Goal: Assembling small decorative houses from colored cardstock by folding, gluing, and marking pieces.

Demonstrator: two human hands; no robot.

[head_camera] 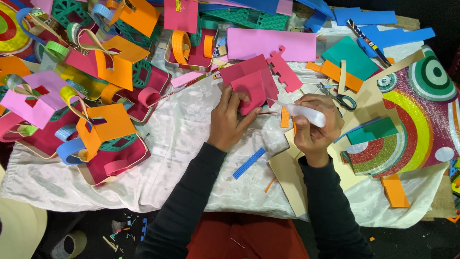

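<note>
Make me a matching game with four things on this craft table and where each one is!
Things:
1. white glue bottle
2. scissors
3. blue strip
4. folded pink foam piece

Places:
A. lying on the white cloth between the two forearms
B. held in the left hand
C. held in the right hand, nozzle pointing at the pink piece
D. lying just beyond the right hand, beside an orange foam sheet

Pairs: 1-C, 2-D, 3-A, 4-B
</note>
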